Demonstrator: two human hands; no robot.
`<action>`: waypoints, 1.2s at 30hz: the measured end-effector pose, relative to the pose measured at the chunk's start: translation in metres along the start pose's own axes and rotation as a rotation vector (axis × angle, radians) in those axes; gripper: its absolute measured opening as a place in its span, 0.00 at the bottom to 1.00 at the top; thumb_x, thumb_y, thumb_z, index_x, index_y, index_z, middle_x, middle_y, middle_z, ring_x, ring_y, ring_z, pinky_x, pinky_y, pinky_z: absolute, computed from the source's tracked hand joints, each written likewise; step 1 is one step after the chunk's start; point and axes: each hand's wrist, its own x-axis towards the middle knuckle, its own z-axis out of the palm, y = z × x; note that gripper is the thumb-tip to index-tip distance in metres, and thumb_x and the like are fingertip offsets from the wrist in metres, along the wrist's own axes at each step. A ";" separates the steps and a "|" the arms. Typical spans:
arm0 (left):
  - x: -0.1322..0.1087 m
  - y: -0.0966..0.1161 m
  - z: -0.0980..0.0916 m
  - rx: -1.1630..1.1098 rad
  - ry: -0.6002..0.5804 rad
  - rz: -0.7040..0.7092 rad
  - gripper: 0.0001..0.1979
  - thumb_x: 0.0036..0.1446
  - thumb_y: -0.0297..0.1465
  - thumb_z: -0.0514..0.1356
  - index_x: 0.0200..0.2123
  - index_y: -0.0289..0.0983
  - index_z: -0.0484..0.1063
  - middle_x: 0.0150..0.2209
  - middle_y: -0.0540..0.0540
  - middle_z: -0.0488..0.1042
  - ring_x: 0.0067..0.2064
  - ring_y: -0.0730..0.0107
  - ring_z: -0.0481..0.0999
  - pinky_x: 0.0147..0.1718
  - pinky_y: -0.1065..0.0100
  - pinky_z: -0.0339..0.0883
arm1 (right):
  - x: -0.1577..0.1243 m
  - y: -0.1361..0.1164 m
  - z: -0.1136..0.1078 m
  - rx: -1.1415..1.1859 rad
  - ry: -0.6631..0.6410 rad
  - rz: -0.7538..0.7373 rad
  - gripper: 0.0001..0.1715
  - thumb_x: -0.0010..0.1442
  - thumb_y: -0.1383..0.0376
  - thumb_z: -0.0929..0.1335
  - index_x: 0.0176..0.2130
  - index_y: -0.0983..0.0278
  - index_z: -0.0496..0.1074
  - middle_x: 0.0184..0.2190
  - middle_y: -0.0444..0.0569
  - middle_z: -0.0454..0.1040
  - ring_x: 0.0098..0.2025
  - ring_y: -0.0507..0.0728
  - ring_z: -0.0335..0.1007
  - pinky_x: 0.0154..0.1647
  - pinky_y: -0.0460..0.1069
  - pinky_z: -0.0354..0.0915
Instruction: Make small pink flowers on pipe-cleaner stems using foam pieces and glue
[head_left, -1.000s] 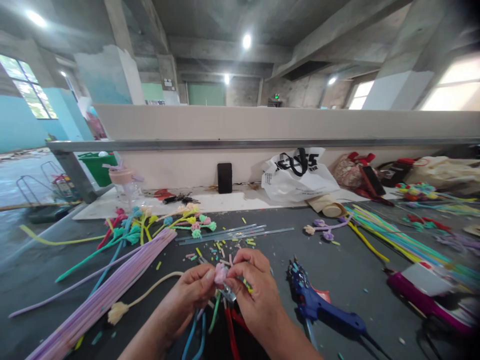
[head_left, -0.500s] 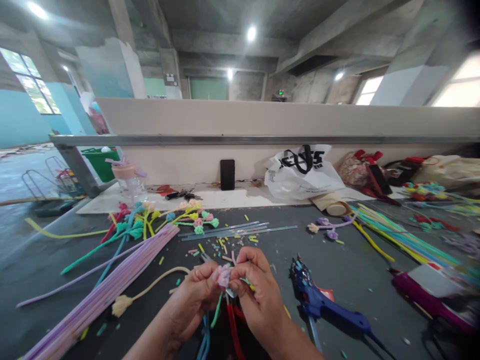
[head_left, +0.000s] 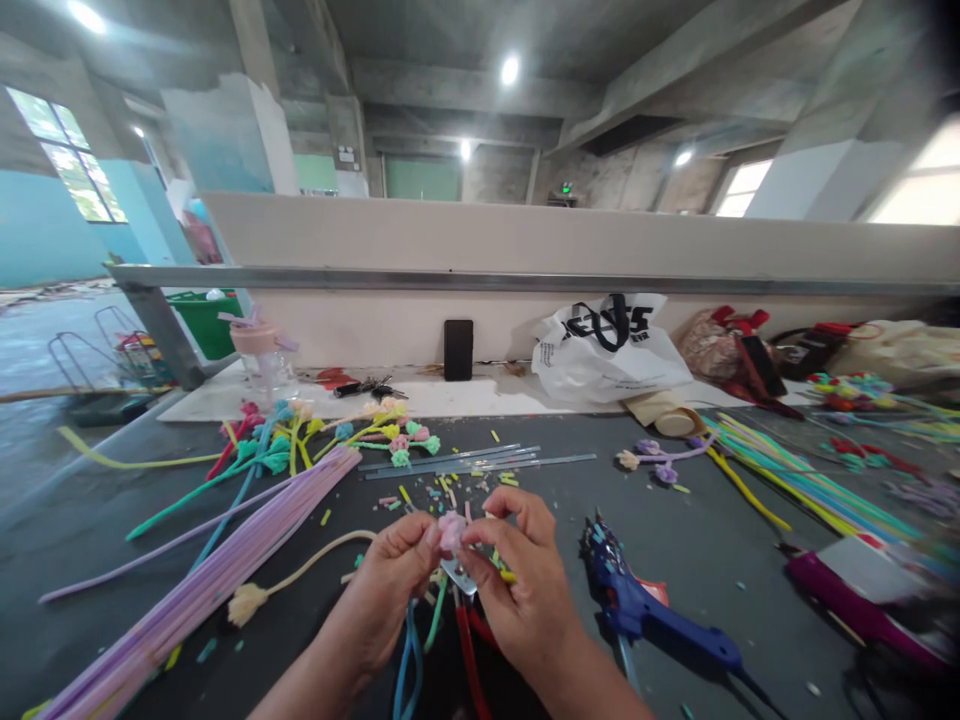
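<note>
A small pink flower (head_left: 451, 532), made of fuzzy stem pieces, is pinched between my two hands above the dark table. My left hand (head_left: 397, 570) grips it from the left with thumb and forefinger. From the right, the fingertips of my right hand (head_left: 517, 570) close on its other side. Below them lie pliers with red handles (head_left: 471, 655), their metal head partly hidden by my right hand. Blue stems (head_left: 409, 665) and a green stem (head_left: 435, 620) lie beside the pliers. A cream stem with a fluffy end (head_left: 246, 603) rests left of my left hand.
A blue glue gun (head_left: 645, 600) lies to the right, a purple tool (head_left: 855, 600) beyond it. A bundle of pink and lilac stems (head_left: 225, 580) stretches along the left. Clear glue sticks (head_left: 480, 462) and cut scraps lie ahead. Behind stand a phone (head_left: 458, 350) and a white bag (head_left: 607, 350).
The pink flower has turned slightly between my fingers, and my right fingers have shifted a little. The whole view has moved slightly; the things on the table stay put.
</note>
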 end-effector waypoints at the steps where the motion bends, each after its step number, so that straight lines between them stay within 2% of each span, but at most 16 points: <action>1: 0.000 0.000 0.000 0.025 -0.003 0.002 0.16 0.51 0.40 0.59 0.20 0.36 0.62 0.17 0.57 0.50 0.22 0.77 0.42 0.20 0.72 0.38 | 0.001 0.000 -0.001 -0.005 -0.006 -0.012 0.07 0.56 0.70 0.66 0.35 0.59 0.70 0.38 0.48 0.61 0.43 0.58 0.59 0.42 0.54 0.59; 5: -0.002 0.002 0.003 0.094 0.009 0.011 0.17 0.52 0.41 0.58 0.20 0.36 0.61 0.18 0.57 0.49 0.22 0.77 0.43 0.20 0.71 0.39 | 0.003 -0.002 -0.004 -0.016 -0.037 -0.057 0.09 0.56 0.71 0.65 0.36 0.58 0.69 0.39 0.48 0.60 0.43 0.57 0.58 0.43 0.54 0.57; 9: -0.003 0.003 0.005 0.071 0.009 -0.015 0.17 0.51 0.42 0.58 0.20 0.36 0.61 0.18 0.57 0.50 0.21 0.77 0.43 0.20 0.71 0.38 | 0.005 -0.002 -0.006 -0.073 -0.033 -0.127 0.10 0.54 0.72 0.65 0.36 0.58 0.69 0.39 0.47 0.60 0.42 0.57 0.58 0.45 0.55 0.55; 19: -0.001 -0.003 0.003 0.095 0.042 0.007 0.15 0.54 0.40 0.56 0.22 0.35 0.63 0.17 0.57 0.49 0.21 0.78 0.43 0.19 0.71 0.37 | 0.007 0.000 -0.002 -0.100 0.016 -0.097 0.09 0.56 0.70 0.66 0.36 0.57 0.72 0.37 0.46 0.63 0.40 0.55 0.60 0.43 0.53 0.54; 24: 0.000 -0.003 0.004 0.058 0.082 0.004 0.15 0.55 0.39 0.56 0.22 0.35 0.64 0.16 0.58 0.50 0.19 0.79 0.42 0.18 0.71 0.36 | 0.006 0.001 -0.001 -0.123 0.049 -0.102 0.12 0.57 0.71 0.66 0.41 0.57 0.71 0.39 0.47 0.65 0.41 0.56 0.61 0.44 0.55 0.54; 29: 0.003 -0.004 0.002 -0.072 0.121 -0.002 0.14 0.53 0.39 0.58 0.23 0.34 0.64 0.17 0.58 0.51 0.19 0.80 0.40 0.18 0.73 0.35 | 0.003 0.002 0.004 -0.208 -0.062 -0.119 0.21 0.58 0.72 0.63 0.50 0.55 0.67 0.45 0.50 0.65 0.46 0.59 0.60 0.46 0.57 0.52; 33: 0.006 -0.003 0.000 -0.149 0.179 -0.012 0.15 0.51 0.39 0.59 0.22 0.35 0.62 0.17 0.58 0.50 0.20 0.81 0.40 0.17 0.74 0.35 | -0.002 0.001 0.008 -0.265 -0.205 -0.114 0.30 0.56 0.73 0.63 0.57 0.56 0.59 0.53 0.51 0.61 0.51 0.61 0.56 0.49 0.58 0.50; 36: 0.007 -0.004 -0.001 -0.168 0.218 -0.012 0.14 0.50 0.38 0.61 0.23 0.35 0.62 0.17 0.58 0.51 0.20 0.81 0.41 0.17 0.76 0.36 | -0.004 0.000 0.011 -0.274 -0.270 -0.104 0.34 0.55 0.74 0.63 0.59 0.57 0.56 0.55 0.51 0.60 0.52 0.61 0.56 0.51 0.59 0.49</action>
